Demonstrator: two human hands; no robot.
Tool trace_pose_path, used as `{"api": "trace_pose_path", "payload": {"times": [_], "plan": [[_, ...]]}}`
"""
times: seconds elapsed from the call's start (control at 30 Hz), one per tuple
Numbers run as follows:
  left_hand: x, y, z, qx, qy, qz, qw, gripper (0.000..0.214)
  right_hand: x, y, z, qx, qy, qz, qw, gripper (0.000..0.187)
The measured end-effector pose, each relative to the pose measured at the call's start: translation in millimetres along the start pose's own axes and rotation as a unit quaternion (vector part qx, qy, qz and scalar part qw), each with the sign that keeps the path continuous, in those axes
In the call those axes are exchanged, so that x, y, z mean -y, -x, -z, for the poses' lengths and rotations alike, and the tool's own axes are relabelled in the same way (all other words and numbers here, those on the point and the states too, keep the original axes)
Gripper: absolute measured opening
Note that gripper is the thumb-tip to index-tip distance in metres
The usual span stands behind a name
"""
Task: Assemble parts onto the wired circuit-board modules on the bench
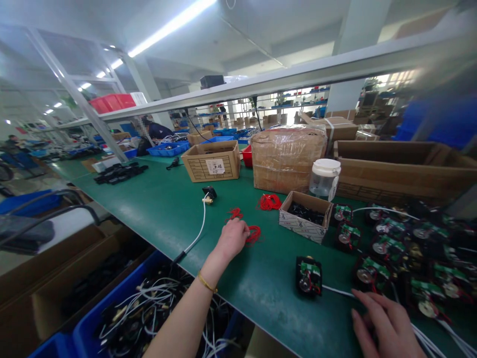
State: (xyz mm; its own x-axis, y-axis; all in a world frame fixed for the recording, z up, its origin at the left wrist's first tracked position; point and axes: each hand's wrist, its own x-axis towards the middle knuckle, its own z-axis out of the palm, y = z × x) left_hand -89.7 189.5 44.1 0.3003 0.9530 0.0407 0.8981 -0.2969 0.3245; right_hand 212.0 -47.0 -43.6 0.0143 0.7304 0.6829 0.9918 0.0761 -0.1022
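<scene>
My left hand (233, 237) reaches across the green bench with its fingers curled on a small bundle of red wires (254, 233). More red wire bundles (270, 202) lie just beyond it. My right hand (387, 325) rests flat near the front edge, fingers stretched out, on a white cable (337, 291). That cable runs to a black part with a green circuit board (308, 275) lying between the two hands. Several similar assemblies (387, 246) crowd the bench at the right.
A small open carton of black parts (305, 216), a white-lidded jar (324, 178), a wrapped box (286, 156) and cardboard boxes (212, 161) stand behind. A white cable with a plug (203, 219) crosses the mat. Blue bins of cables (149, 308) sit below. Another person (151, 132) works far back.
</scene>
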Motion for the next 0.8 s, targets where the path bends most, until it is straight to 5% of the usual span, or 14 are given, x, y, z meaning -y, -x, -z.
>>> {"api": "trace_pose_path", "payload": {"times": [0.27,0.43,0.57,0.67,0.8], "plan": [[-26.0,22.9,45.9,-0.059,0.186,-0.039,0.980,0.011,10.2,-12.1,15.7,0.004,0.016,-0.006,1.000,0.045],[-49.1,40.0,59.5,-0.022,0.349,-0.050,0.936,0.012,16.0,-18.4,19.2,0.006,-0.022,-0.029,0.999,0.042],[-66.4,53.9,57.5,0.051,0.496,-0.024,0.867,0.012,31.8,-36.6,25.5,0.025,-0.156,-0.086,0.984,0.028],[-77.1,64.6,56.3,0.100,0.601,0.019,0.792,0.014,50.1,-59.4,31.7,0.081,-0.303,-0.155,0.937,0.023],[-87.9,74.7,56.9,0.143,0.668,0.041,0.729,0.017,68.3,-88.1,34.2,0.135,-0.419,-0.213,0.872,0.027]]}}
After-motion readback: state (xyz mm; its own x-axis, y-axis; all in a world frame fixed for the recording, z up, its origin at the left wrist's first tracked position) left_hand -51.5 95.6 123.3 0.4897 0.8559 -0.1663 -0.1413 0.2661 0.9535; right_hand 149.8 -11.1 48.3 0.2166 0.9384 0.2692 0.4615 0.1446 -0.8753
